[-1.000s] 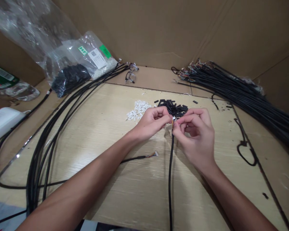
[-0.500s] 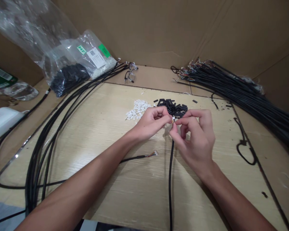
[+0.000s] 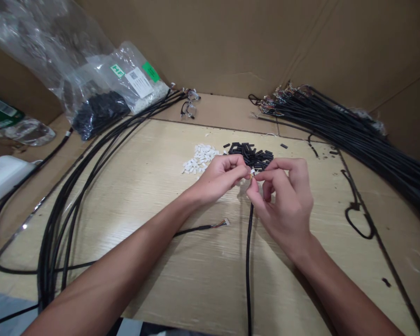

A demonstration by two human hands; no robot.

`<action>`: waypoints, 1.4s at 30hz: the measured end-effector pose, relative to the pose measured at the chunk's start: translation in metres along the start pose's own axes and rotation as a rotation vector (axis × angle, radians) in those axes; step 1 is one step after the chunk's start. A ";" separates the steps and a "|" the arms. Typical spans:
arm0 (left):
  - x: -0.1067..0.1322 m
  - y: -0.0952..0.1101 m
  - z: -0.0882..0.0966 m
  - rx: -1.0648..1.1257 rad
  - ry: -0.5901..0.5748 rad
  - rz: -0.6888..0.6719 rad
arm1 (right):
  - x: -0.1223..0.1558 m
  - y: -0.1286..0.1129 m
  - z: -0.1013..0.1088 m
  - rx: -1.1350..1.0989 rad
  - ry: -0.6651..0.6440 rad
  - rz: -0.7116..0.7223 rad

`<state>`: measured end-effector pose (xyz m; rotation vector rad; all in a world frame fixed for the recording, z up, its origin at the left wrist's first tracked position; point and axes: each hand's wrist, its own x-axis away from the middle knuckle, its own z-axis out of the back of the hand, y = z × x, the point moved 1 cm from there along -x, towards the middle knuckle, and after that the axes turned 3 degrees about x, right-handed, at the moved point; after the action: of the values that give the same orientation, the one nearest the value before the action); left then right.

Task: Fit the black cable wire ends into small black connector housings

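My left hand [image 3: 222,177] is closed in a pinch, its fingertips on a small white connector [image 3: 252,171] that is mostly hidden. Against it, my right hand [image 3: 289,193] pinches a thin yellow wire [image 3: 251,177] between thumb and forefinger. The wire is at the top end of a black cable [image 3: 248,266], which runs down to the front edge of the table. Behind the fingers lie a heap of small white pieces [image 3: 199,158] and a heap of short black tubes [image 3: 248,153]. Below the left wrist rests another cable end with a white connector [image 3: 226,222].
Bent black cables [image 3: 70,186] cross the left side. A thick bundle of black cables [image 3: 353,135] lies at the right. Clear bags [image 3: 136,84], a bottle [image 3: 17,121] and a white box [image 3: 5,177] stand left. Glasses [image 3: 189,109] lie by the cardboard wall [image 3: 224,42].
Both hands stay nearly in place, with the fingertips shifted only slightly. A bit more of the white connector shows between them.
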<state>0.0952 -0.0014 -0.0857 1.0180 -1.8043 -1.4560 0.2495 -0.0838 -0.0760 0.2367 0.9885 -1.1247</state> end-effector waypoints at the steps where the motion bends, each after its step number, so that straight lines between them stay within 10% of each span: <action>1: 0.000 0.000 0.000 0.003 -0.002 0.006 | 0.000 0.000 0.000 -0.001 0.002 0.000; 28: 0.000 0.003 0.002 -0.145 -0.051 -0.122 | 0.003 0.003 -0.003 -0.087 -0.024 -0.109; 42: -0.001 0.000 -0.001 -0.019 0.004 -0.101 | 0.001 0.006 -0.008 -0.371 0.013 -0.459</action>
<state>0.0960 -0.0012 -0.0855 1.1153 -1.7555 -1.5271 0.2507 -0.0772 -0.0832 -0.2975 1.2796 -1.3229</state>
